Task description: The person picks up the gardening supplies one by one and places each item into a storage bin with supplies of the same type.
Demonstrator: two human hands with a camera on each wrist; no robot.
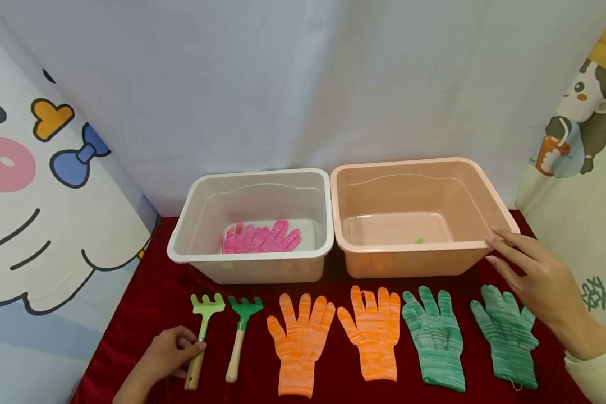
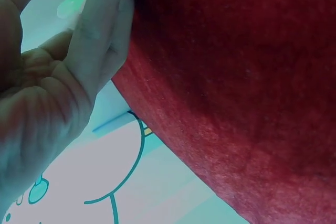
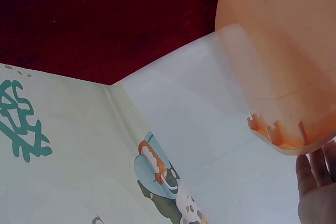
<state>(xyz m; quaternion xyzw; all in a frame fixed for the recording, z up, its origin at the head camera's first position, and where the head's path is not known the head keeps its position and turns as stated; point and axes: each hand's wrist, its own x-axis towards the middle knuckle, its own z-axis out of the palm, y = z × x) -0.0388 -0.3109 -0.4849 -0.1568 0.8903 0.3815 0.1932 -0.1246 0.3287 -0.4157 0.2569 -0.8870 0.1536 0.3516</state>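
Observation:
My left hand [image 1: 169,354] pinches the wooden handle of a small light green hand rake [image 1: 207,306], which lies on the cloth with its tines pointing away. Part of the green tines [image 2: 71,3] shows past the fingers in the left wrist view. Beside it lies a dark green hand rake [image 1: 244,310]. At the front right corner of the peach bin [image 1: 464,247], the fingertips of my right hand [image 1: 540,275] touch the rim, the fingers fairly straight. The right wrist view catches only part of this hand [image 3: 317,192], against the rim.
An off-white bin [image 1: 262,269] holds pink gloves [image 1: 260,240]. Inside the peach bin a small green tip [image 1: 419,240] shows; the rest is hidden. Two orange gloves [image 1: 303,342] [image 1: 376,331] and two green gloves [image 1: 436,336] [image 1: 507,336] lie in a row on the red cloth [image 1: 131,331].

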